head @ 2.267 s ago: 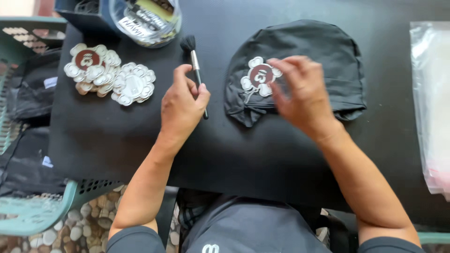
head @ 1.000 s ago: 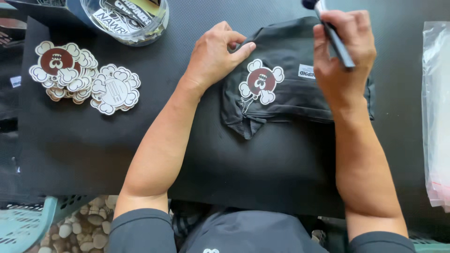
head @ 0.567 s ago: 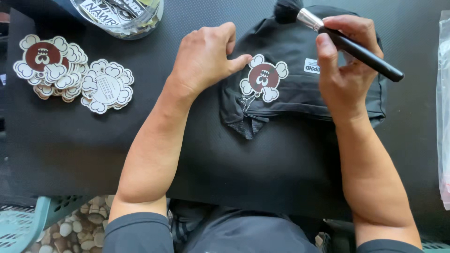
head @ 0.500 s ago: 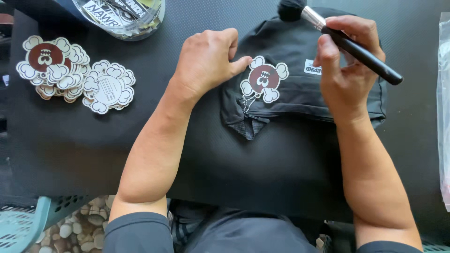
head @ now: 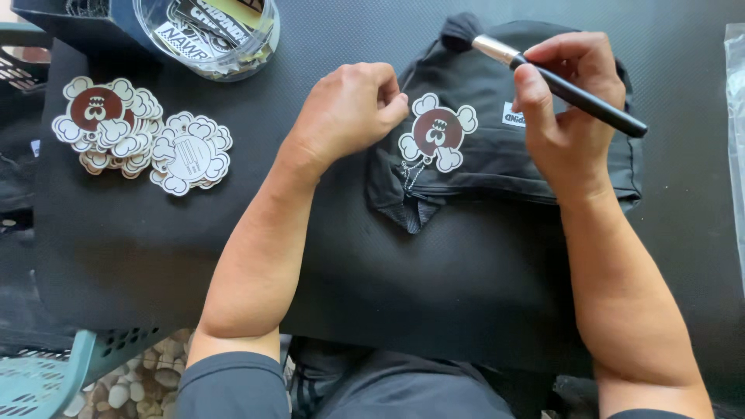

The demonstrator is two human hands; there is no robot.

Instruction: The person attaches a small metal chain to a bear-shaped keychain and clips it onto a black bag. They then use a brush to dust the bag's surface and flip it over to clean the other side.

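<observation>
While the right hand point(head: 570, 109) grips a black-handled brush point(head: 543, 74) with its bristles at the top edge of the black cap point(head: 504, 155), the left hand point(head: 349, 109), loosely curled and empty-looking, rests on the cap just left of its skull-shaped hang tag point(head: 437, 132) on the dark worktop point(head: 233, 248).

Right hand point(head: 570, 116) holds brush point(head: 543, 70) over black cap point(head: 497, 163).

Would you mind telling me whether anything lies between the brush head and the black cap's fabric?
Nothing visible does. The brush, gripped in the right hand, has its bristles at the black cap top edge; the left hand stays beside the tag.
</observation>
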